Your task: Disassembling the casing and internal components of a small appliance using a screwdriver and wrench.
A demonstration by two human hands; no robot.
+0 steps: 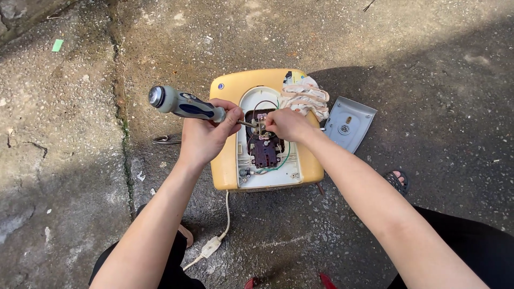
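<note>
- Left hand [206, 136] is clenched around a grey-and-blue-handled screwdriver [184, 105], its tip inside the yellow plastic appliance casing [227, 168] lying on the concrete ground [69, 160].
- Right hand [286, 124] pinches a small part at the casing's opened wiring bay [265, 147].

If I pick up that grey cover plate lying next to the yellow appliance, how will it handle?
The grey cover plate looks thin and flat, so probably light and stiff. Lying flat on the concrete ground, it shouldn't roll; its low edges may be awkward to lift.
</note>
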